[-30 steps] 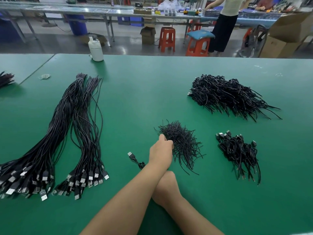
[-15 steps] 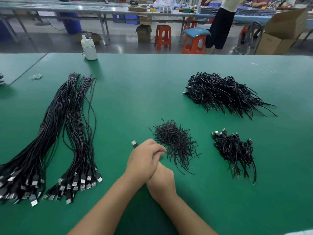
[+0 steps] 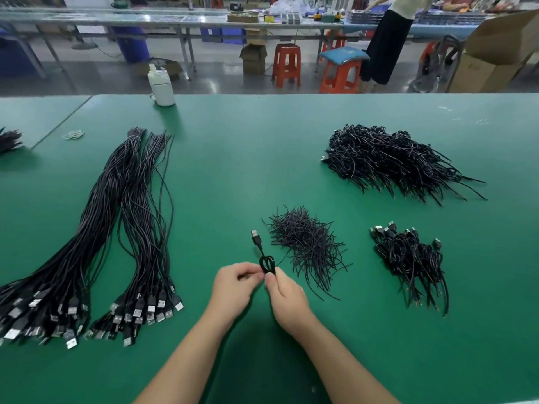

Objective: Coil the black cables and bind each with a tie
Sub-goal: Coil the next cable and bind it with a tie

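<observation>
A coiled black cable stands between my hands above the green table, its USB plug pointing away from me. My left hand pinches the coil's lower end from the left. My right hand pinches it from the right. Whether a tie is on the coil cannot be made out. A loose pile of thin black ties lies just right of the coil. Straight uncoiled cables lie in long bundles on the left.
A small heap of coiled cables lies at the right, a bigger heap behind it. A white bottle stands at the far edge, with rubber bands nearby. Stools, boxes and a standing person are beyond the table.
My left hand has come back from the tie pile to the coil. The hands, crossed a second ago, are now side by side, and the coil with its plug has come into sight.
</observation>
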